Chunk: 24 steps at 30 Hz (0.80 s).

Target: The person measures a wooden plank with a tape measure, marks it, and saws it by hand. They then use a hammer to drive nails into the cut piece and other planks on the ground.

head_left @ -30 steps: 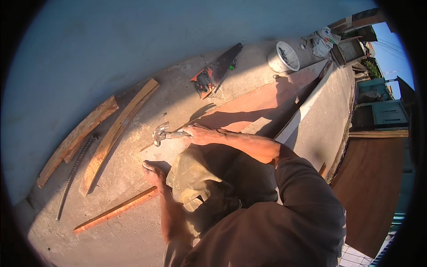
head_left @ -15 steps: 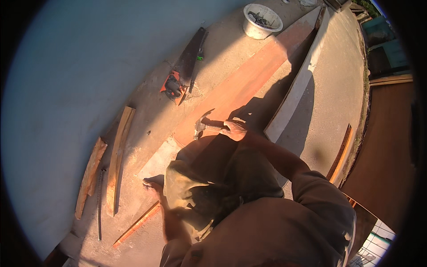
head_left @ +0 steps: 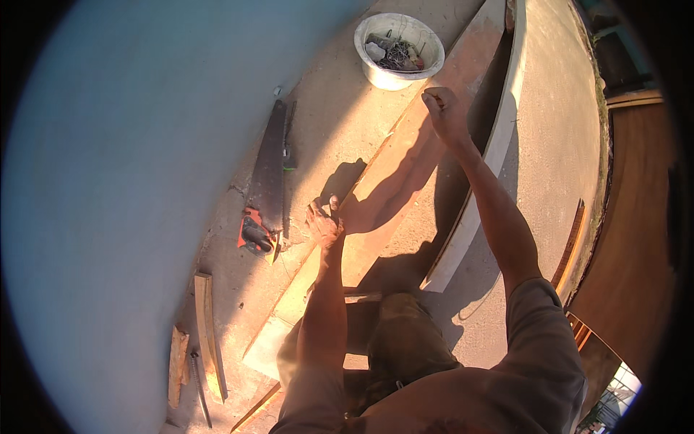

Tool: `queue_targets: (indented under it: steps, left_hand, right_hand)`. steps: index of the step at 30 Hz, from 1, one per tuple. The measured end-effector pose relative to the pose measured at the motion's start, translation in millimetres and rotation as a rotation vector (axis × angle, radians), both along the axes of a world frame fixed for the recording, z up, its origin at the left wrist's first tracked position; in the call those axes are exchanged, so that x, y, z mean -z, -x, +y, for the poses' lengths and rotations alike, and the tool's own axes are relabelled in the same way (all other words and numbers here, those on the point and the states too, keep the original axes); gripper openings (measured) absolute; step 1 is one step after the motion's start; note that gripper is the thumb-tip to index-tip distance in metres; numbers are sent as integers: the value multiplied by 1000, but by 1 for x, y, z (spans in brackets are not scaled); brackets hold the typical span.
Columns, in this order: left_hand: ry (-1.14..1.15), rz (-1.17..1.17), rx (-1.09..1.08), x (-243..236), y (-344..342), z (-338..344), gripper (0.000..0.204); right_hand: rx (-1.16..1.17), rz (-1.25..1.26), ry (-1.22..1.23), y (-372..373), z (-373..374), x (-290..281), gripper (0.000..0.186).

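Note:
My left hand is at the left edge of a long wooden board, its thumb and fingers apart, with nothing visible between them. Farther forward, my right hand hovers over the board close to a white bucket. Its fingers are curled together; whatever they may hold is too small to make out. Inside the bucket lie a tangle of thin metal pieces and a pale lump. A short handle-like piece lies by my knees; I cannot tell whether it belongs to the hammer.
A handsaw with an orange and black handle lies left of the board. Wood offcuts and a metal rod are at the lower left. A pale upright board runs along the right; a blue-grey wall stands left.
The hammer has left my right hand, which has moved forward toward the bucket. My left hand has come up from beside my leg to the board's edge. The view has shifted.

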<state>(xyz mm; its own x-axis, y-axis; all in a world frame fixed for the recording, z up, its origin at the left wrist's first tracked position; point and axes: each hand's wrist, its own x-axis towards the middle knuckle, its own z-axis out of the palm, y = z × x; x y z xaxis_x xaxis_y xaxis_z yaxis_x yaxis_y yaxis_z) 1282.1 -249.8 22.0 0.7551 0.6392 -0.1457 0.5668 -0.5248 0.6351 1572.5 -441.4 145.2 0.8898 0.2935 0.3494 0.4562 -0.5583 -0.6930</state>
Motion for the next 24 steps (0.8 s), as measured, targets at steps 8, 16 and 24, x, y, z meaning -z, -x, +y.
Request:
queue_targets:
  steps: [8,16,24]
  left_hand:
    - [-49,258,-171,34,-25,-19,59]
    - [-27,426,-149,31,-27,-21,49]
    - [-68,334,-142,23,-29,-21,43]
  right_hand:
    - [33,47,851,-201,70,40,27]
    - [89,212,897,-194,101,54,21]
    - [24,194,838,-195,91,55,23]
